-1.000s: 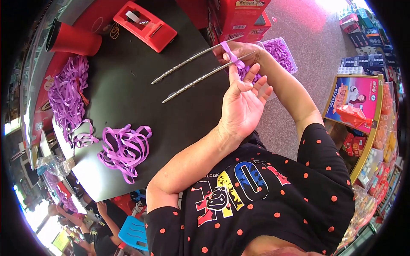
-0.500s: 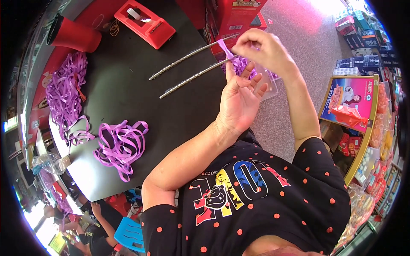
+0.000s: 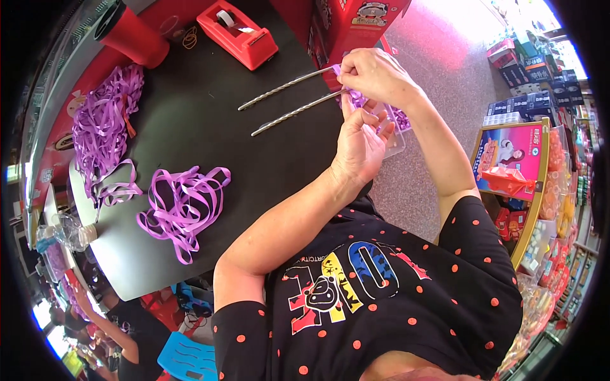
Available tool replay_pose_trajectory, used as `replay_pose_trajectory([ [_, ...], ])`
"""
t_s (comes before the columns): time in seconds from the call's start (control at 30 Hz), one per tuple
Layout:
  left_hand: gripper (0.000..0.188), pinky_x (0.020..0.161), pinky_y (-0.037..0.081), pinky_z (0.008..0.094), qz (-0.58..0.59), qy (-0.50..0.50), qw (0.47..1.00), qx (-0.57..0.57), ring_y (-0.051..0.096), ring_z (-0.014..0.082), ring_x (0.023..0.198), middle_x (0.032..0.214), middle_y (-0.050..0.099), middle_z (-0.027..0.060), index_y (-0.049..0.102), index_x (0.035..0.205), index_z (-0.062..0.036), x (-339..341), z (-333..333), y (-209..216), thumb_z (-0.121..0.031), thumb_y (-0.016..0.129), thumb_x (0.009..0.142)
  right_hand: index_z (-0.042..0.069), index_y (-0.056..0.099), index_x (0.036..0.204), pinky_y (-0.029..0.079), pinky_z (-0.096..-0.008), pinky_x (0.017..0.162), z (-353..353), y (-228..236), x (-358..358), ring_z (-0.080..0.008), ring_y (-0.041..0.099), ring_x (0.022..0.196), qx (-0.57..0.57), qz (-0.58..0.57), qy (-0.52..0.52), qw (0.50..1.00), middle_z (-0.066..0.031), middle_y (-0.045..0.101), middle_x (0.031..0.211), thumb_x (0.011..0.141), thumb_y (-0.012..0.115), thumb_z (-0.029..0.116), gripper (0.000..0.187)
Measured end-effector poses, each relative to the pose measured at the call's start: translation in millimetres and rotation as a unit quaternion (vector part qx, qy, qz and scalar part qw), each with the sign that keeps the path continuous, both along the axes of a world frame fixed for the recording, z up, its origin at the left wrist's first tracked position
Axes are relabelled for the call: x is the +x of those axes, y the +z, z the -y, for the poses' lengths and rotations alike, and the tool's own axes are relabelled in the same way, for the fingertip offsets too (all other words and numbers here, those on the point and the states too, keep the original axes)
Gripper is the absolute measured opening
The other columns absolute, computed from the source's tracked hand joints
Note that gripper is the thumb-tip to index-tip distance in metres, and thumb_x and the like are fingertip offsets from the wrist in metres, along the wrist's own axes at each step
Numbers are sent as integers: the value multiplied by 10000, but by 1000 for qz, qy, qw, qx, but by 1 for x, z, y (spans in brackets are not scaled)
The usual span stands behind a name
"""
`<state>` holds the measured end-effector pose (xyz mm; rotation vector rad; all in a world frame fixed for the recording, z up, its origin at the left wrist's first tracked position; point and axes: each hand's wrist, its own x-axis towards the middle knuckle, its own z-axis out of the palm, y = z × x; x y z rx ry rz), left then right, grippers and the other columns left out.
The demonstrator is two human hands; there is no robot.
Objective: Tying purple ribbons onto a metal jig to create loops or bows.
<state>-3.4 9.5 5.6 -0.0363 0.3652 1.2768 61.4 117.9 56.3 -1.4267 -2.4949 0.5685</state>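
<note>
Two parallel twisted metal rods [image 3: 289, 117] reach out over the black table [image 3: 254, 171]. Purple ribbon [image 3: 337, 68] is at their right ends. My right hand [image 3: 378, 76] pinches this ribbon with closed fingertips. Below it my left hand [image 3: 361, 143] is palm up, index finger raised to the end of the nearer rod and its other fingers loosely apart. Exactly how the ribbon runs around the rods is hidden by my fingers. Behind my left hand a clear plastic box [image 3: 395, 147] holds purple ribbon pieces.
A loose heap of purple ribbon [image 3: 184, 209] lies at the table's left, near a larger bundle [image 3: 108, 120]. A red tape dispenser [image 3: 238, 35] and a red cup [image 3: 136, 38] stand at the back. Beyond are a red box [image 3: 356, 32], a blue stool [image 3: 187, 359] and another person [image 3: 130, 330].
My right hand has come down and left onto the ribbon by the rods. My left index finger stays at the nearer rod's end. The whole view has shifted slightly.
</note>
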Motion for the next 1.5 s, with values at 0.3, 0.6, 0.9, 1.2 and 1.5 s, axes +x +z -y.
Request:
replay_pose_trajectory([
  [0.3,646,968,328,400,0,-8,1000,-20,386,209,1074,1170,419,15,361,1292,-297,1,0,-1,-100,549,705,-17,698,915,491,-282,688,-25,-22,31,-116,633,739,-210,-101,8,973,-70,695,790,835,656,217,251],
  [0.6,649,972,342,410,14,-9,1000,-10,415,224,1097,1180,439,34,355,1302,-294,2,0,-1,-96,540,713,-5,687,903,482,-374,702,3,-31,31,-246,643,712,-48,-143,-31,988,-155,665,772,867,599,325,344],
  [0.9,230,701,446,363,-68,-62,992,-87,505,179,762,849,524,44,462,1049,-126,15,8,5,-334,477,952,54,701,927,484,-410,764,-1,-11,17,-313,632,840,167,-98,-51,980,-139,667,918,863,612,308,277],
  [1.2,515,930,402,278,-332,-136,885,295,506,133,1055,1129,567,59,437,1352,-15,-98,98,60,-188,535,877,-6,666,945,441,-205,695,-75,-31,9,-48,550,746,-343,-121,116,924,22,631,819,849,669,174,204],
  [1.5,436,943,391,265,-517,207,830,32,530,125,1053,1136,596,63,529,1268,-1,-206,222,46,-52,501,836,23,646,873,420,-189,590,-93,-36,15,-27,522,681,-407,-98,115,901,43,588,760,824,679,167,155],
])
